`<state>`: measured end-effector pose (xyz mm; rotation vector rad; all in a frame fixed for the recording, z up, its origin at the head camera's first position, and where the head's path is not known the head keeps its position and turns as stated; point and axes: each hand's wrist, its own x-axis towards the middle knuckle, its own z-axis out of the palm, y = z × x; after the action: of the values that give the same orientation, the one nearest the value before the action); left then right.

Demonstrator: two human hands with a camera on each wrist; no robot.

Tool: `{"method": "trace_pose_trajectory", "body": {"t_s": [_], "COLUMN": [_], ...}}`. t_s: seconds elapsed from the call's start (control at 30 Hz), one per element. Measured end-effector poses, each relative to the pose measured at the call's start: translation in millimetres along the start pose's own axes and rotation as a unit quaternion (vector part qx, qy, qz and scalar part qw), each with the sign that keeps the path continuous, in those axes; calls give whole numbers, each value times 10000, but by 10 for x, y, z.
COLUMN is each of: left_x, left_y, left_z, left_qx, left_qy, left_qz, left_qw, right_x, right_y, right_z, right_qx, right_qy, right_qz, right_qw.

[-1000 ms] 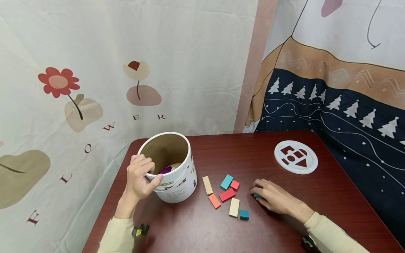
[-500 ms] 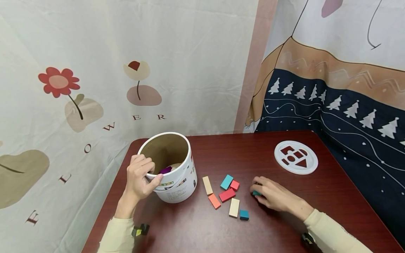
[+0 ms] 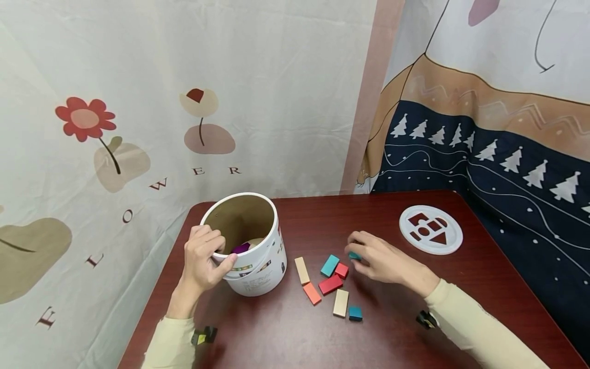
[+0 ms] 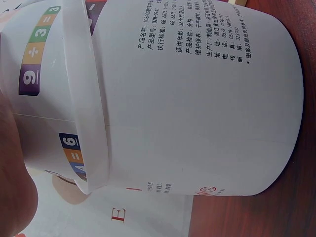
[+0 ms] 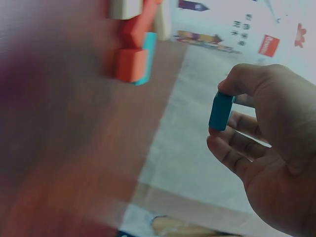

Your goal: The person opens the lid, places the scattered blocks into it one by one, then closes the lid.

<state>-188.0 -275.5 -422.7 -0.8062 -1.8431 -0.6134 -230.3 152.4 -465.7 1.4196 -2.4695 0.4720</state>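
My left hand (image 3: 203, 256) grips the near left rim of a white bucket (image 3: 262, 279), thumb outside and fingers over the edge. Printed labels cover the bucket's side in the left wrist view, and a purple block (image 3: 241, 248) shows inside it. My right hand (image 3: 384, 258) pinches a small teal block (image 5: 221, 111) between thumb and fingertips, above the table. To the left of that hand lie another teal block (image 3: 330, 265), a small red block (image 3: 341, 270) and a longer red block (image 3: 331, 284).
Two cream blocks (image 3: 340, 303), an orange block (image 3: 312, 293) and a blue block (image 3: 355, 313) lie on the dark red table (image 3: 295, 338). A white round lid (image 3: 451, 241) with cut-out shapes rests at the back right. Printed cloth (image 3: 286, 102) hangs behind the table.
My right hand has lifted the teal block and moved left and away from me with it, toward the group of blocks. The left hand and the bucket have stayed in place.
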Motion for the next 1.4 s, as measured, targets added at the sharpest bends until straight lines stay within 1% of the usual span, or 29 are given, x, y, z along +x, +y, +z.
{"method": "trace_pose_trajectory", "body": {"t_s": [0.3, 0.57, 0.83, 1.13, 1.4], "left_x": [-9, -33, -31, -8, -6], "left_y": [-7, -12, -6, 4, -4], "left_z": [-6, -24, -27, -9, -12], "left_qx": [-22, 20, -3, -33, 17], "left_qy": [-15, -48, -30, -51, -71], "left_qz": [-2, -45, -40, -54, -78], "left_qw": [10000, 10000, 10000, 10000, 9999], "right_x": [472, 870, 1269, 1622, 1886], "right_y": [-153, -310, -504, -696, -764], "right_z": [-147, -253, -336, -378, -334], "right_qx": [128, 227, 332, 357, 269], "right_qy": [390, 562, 790, 848, 772], "right_qz": [-492, -695, -1083, -1213, -1420], "right_qw": [9979, 9957, 9904, 9883, 9865]}}
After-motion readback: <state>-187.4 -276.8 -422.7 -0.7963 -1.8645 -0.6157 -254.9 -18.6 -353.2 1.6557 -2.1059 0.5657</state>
